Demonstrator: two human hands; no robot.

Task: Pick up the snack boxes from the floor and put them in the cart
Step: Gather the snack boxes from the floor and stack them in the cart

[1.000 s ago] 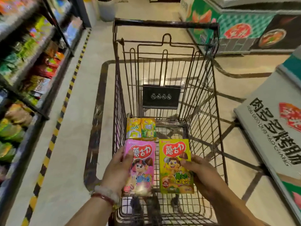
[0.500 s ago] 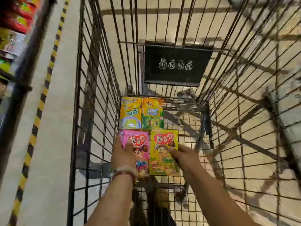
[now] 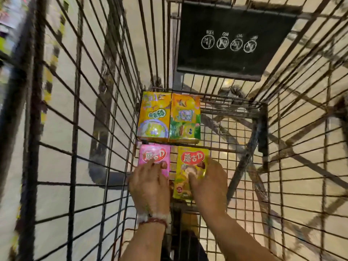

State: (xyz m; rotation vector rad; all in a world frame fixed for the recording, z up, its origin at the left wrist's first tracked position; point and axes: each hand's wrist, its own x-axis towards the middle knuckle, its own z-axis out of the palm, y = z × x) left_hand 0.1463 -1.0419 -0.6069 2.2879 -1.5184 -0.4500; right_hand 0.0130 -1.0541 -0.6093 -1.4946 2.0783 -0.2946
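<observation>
Setting two boxes down on cart (image 3: pixel 113 140) floor.
Left hand (image 3: pixel 150 185) flat on pink box (image 3: pixel 153 157), fingers straight; right hand (image 3: pixel 209 183) grips yellow box (image 3: pixel 190 166). Seat both flush behind far pair (image 3: pixel 168 117), then let go.

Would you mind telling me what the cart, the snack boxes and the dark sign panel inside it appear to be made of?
The cart looks like dark metal wire, worn and dull, welded in a grid. The pink box and yellow box seem glossy printed cardboard, judging by their sharp folded edges and sheen. The sign panel is matte black, probably plastic, though this can't be confirmed.
</observation>
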